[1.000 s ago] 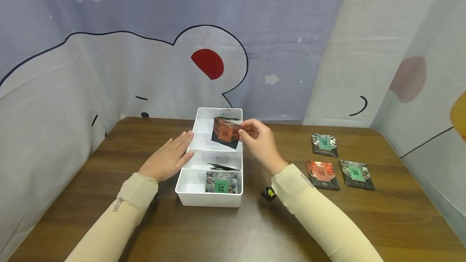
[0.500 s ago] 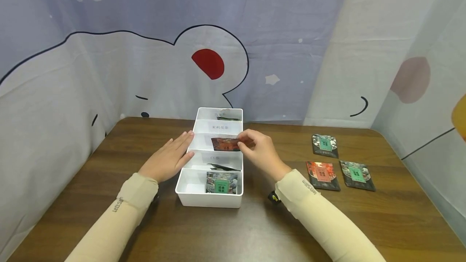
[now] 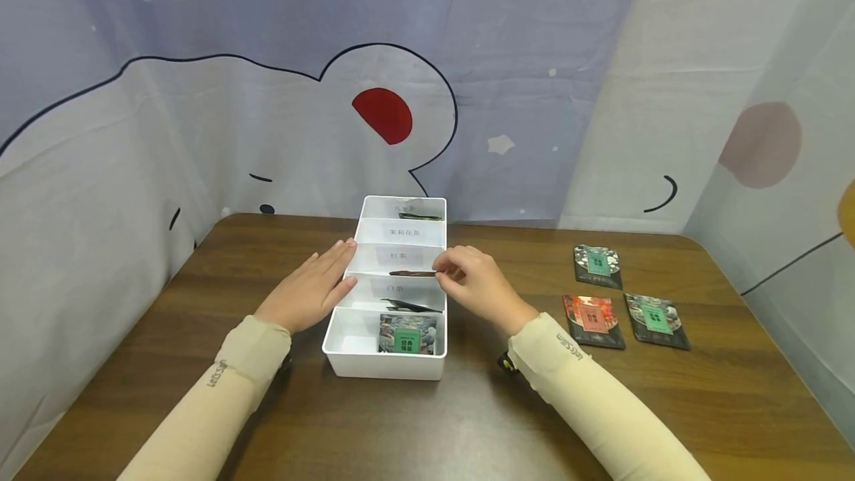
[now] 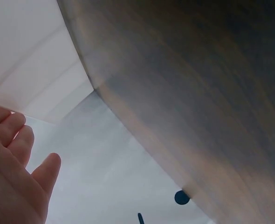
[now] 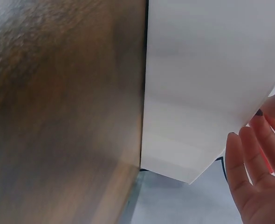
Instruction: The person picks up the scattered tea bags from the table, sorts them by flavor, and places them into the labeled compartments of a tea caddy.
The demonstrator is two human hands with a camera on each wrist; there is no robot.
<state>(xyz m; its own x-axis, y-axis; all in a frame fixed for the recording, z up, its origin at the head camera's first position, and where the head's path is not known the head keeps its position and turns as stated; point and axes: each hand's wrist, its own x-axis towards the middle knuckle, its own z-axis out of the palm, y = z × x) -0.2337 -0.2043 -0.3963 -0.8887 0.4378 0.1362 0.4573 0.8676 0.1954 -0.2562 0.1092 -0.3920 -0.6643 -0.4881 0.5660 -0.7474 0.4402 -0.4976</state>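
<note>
A big cloth [image 3: 508,58] with a cartoon on it hangs at the back, and in front of it is a brown wood surface [image 3: 374,436]. On that sits a long white box [image 3: 387,368], pointing away from the person, with five parts in a row. The left hand [image 3: 303,295] lies along the left side of the box, fingers straight and touching it; that grip holds nothing. The right hand [image 3: 476,284] is at the other side, finger and thumb bent in at the right edge. Well to its right, a red packet [image 3: 593,321], a green-label packet [image 3: 657,320] and a black-and-white packet [image 3: 597,266] lie flat. In the box, a green packet [image 3: 407,334] shows its front in the nearest part, and a dark packet [image 3: 410,306] shows a thin strip in the next. The thinnest strip is the brown packet [image 3: 410,273] in the middle part. The right grip pinches its right end, so the packet goes off to the left from the fingertips, its long way across the box. The right hand is nearer to it. How deep it sits, I cannot tell.
</note>
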